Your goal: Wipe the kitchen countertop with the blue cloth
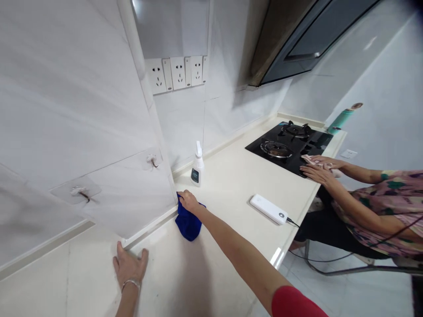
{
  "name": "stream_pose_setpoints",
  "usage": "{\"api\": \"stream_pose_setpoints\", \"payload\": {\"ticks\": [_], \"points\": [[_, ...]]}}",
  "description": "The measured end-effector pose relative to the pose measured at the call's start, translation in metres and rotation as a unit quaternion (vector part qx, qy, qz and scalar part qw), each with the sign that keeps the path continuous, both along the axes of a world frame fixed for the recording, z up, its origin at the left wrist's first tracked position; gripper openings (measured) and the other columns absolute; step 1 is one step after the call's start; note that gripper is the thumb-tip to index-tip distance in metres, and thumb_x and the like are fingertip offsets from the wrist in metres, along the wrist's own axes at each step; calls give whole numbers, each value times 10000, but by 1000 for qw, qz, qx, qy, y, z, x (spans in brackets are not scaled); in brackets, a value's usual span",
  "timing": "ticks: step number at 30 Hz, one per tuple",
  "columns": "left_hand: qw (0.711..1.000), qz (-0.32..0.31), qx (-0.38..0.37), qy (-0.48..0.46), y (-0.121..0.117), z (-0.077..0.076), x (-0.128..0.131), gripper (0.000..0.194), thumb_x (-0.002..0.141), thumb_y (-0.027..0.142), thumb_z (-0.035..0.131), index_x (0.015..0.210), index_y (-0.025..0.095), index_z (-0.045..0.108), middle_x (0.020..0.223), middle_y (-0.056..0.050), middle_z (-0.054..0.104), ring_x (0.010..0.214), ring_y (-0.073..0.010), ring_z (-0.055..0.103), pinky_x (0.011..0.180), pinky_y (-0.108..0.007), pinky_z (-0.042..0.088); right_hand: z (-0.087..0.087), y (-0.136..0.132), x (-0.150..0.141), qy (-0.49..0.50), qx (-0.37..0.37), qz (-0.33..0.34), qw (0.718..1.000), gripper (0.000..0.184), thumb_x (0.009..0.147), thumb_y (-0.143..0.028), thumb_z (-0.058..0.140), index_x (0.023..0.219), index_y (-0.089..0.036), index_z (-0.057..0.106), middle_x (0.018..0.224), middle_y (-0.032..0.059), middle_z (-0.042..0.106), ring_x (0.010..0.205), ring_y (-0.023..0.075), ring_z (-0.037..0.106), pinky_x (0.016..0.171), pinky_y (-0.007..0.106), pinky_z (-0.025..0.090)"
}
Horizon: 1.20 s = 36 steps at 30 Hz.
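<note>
My right hand (188, 201) is closed on a blue cloth (187, 222) and presses it against the foot of the white tiled wall corner (165, 176), where the wall meets the cream countertop (231, 185). The rest of the cloth trails on the counter towards me. My left hand (129, 263) lies flat and open on the counter by the wall's lower edge, a thin bracelet on its wrist. A white spray bottle (197, 166) stands upright just beyond the cloth, against the back wall.
A white power bank (268, 209) with a cable lies near the counter's front edge. Another person sits at the right, both hands (319, 169) on a pinkish cloth at the black gas hob (291, 143). A teal bottle (342, 118) stands behind it. Two wall hooks (81, 192) and sockets (178, 72) are on the tiles.
</note>
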<state>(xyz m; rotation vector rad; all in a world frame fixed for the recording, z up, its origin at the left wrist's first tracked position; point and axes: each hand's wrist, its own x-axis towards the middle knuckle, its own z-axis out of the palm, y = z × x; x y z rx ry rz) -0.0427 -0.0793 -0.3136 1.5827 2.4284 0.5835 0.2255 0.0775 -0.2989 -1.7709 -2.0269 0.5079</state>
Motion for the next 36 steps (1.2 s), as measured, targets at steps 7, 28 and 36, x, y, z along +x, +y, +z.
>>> {"api": "stream_pose_setpoints", "payload": {"ticks": [7, 28, 36], "points": [[1000, -8, 16, 4, -2, 0, -2, 951, 790, 512, 431, 1510, 23, 49, 1538, -235, 306, 1435, -297, 301, 1233, -429, 123, -7, -63, 3, -31, 59, -35, 997, 388, 981, -321, 381, 1338, -242, 510, 1129, 90, 570, 967, 164, 568, 870, 256, 442], [731, -54, -142, -665, -109, -11, 94, 601, 761, 533, 642, 1223, 153, 574, 1192, -181, 669, 921, -250, 701, 842, -403, 568, 34, -233, 24, 529, 39, -197, 825, 254, 777, -377, 549, 943, -201, 626, 797, -1, 656, 716, 152, 604, 719, 297, 514], [489, 22, -147, -860, -134, 14, 133, 584, 832, 542, 551, 1268, 154, 559, 1081, -116, 710, 974, -233, 685, 864, -350, 553, 80, -299, -33, 724, -137, -93, 670, 284, 606, -200, 653, 890, -206, 655, 782, -12, 665, 705, 136, 580, 692, 259, 469]]}}
